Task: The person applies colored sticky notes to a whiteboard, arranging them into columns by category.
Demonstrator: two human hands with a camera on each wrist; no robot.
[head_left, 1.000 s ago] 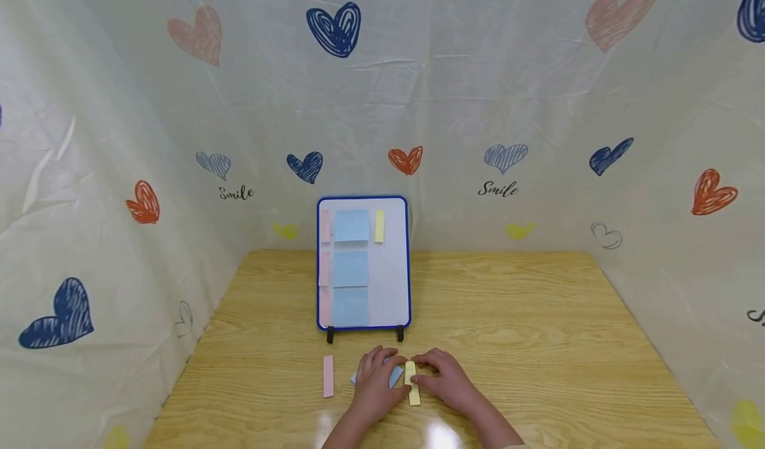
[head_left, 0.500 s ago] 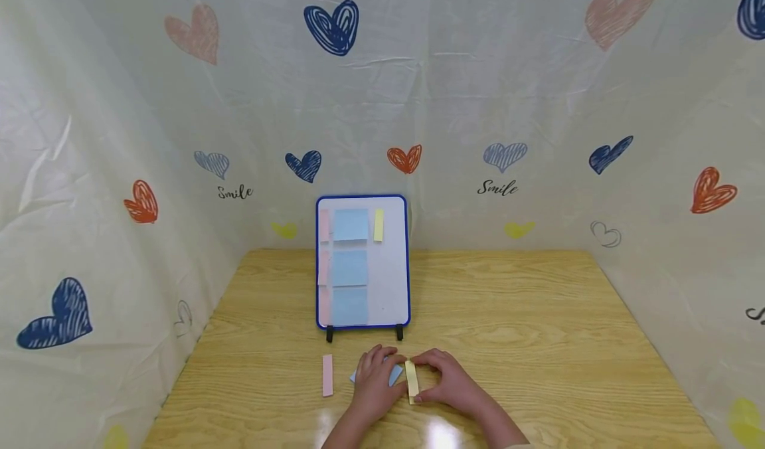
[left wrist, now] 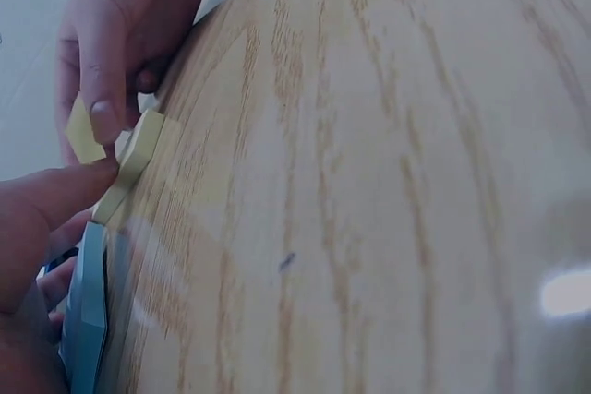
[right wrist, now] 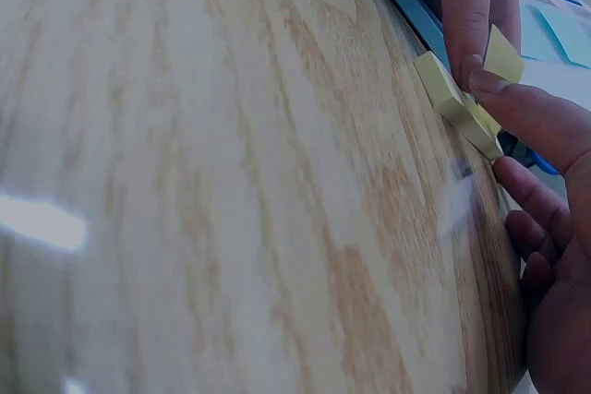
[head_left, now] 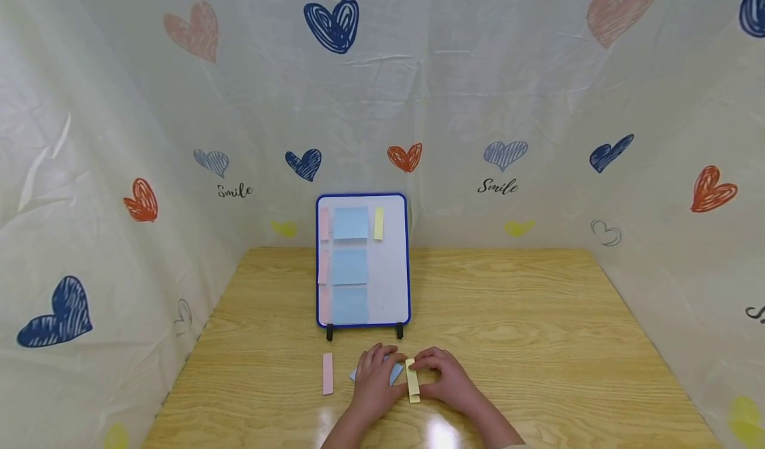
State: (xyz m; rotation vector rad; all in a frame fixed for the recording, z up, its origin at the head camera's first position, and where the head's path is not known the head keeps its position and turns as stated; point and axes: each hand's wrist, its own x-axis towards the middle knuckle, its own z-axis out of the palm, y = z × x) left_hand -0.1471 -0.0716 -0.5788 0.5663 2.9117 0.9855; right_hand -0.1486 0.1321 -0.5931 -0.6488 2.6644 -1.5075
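Note:
A narrow yellow sticky note pad (head_left: 414, 398) lies on the table between my two hands. My left hand (head_left: 373, 382) holds it from the left, thumb against its side, while its palm and fingers cover much of a blue sticky note pad (head_left: 396, 374). From the right, my right hand (head_left: 448, 377) pinches the top yellow sheet (right wrist: 503, 53), which bends up off the pad. Both thumb tips meet close together over the pad in the wrist views. The right index fingertip is partly hidden behind the sheet.
A pink sticky note pad (head_left: 327, 373) lies left of the hands. Behind stands a blue-framed whiteboard (head_left: 388, 283) on black feet, bearing pink strips (head_left: 324, 266), blue squares (head_left: 349, 266) and one yellow strip (head_left: 378, 224). A heart-printed curtain (head_left: 454, 103) encloses the wooden table (head_left: 508, 316).
The right hand's fingers have shifted along the yellow pad, and its thumb has moved off the pad's lower end. The top sheet now bends up. The left hand stays in place.

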